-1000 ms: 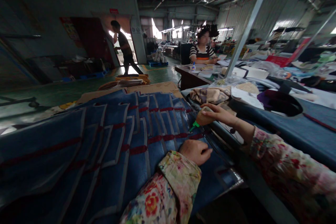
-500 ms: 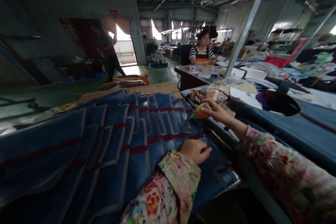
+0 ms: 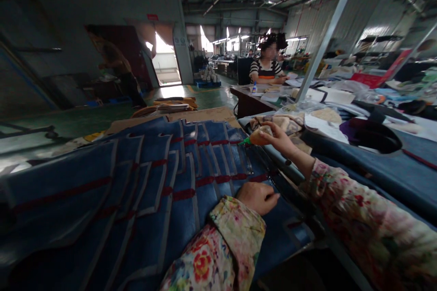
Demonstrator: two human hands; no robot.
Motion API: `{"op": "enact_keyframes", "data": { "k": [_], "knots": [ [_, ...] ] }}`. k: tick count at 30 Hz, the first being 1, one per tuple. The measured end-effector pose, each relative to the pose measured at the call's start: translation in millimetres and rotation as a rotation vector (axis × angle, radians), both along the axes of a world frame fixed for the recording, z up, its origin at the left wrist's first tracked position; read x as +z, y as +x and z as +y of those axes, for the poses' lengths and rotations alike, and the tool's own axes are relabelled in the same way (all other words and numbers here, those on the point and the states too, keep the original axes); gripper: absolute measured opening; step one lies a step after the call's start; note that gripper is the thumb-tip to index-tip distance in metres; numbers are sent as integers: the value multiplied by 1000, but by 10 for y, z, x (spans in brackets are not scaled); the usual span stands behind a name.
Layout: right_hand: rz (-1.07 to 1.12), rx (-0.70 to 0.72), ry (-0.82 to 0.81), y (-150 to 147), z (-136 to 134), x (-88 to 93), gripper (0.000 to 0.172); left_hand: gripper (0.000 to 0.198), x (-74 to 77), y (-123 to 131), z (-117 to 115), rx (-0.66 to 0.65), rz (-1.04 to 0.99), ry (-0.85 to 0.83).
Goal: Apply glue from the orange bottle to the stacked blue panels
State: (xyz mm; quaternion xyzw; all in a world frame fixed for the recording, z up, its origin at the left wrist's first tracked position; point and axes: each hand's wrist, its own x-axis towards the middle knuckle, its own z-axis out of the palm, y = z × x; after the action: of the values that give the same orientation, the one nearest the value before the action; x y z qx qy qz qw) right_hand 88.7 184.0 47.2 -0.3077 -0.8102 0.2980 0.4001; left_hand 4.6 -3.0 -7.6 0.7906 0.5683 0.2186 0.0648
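Right hand (image 3: 278, 138) has its grip pinched round a green-nozzled glue bottle (image 3: 256, 137), tip angled towards the far edge of the blue pieces (image 3: 191, 168); left hand (image 3: 257, 197), fingers loosely curled, presses them flat on the table (image 3: 392, 170), likely to steady them.

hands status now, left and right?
Left hand: loosely curled, resting on blue pieces, holding nothing.
Right hand: closed on green-tipped bottle.

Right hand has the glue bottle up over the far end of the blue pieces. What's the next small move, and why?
Probably lower the bottle so its green tip touches the blue pieces: the right hand holds it just above them, while the left hand presses them flat.
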Motion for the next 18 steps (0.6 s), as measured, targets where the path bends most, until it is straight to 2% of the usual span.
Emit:
{"op": "enact_keyframes", "data": {
  "k": [5, 13, 18],
  "knots": [
    [-11, 18, -28, -17, 19, -49, 51, 30, -11, 3, 7, -3, 13, -2],
    [-153, 119, -271, 123, -233, 22, 44, 30, 1, -3, 6, -6, -28, 4],
    [-45, 45, -212, 56, -183, -44, 50, 29, 33, 3, -5, -1, -32, -26]
  ]
}}
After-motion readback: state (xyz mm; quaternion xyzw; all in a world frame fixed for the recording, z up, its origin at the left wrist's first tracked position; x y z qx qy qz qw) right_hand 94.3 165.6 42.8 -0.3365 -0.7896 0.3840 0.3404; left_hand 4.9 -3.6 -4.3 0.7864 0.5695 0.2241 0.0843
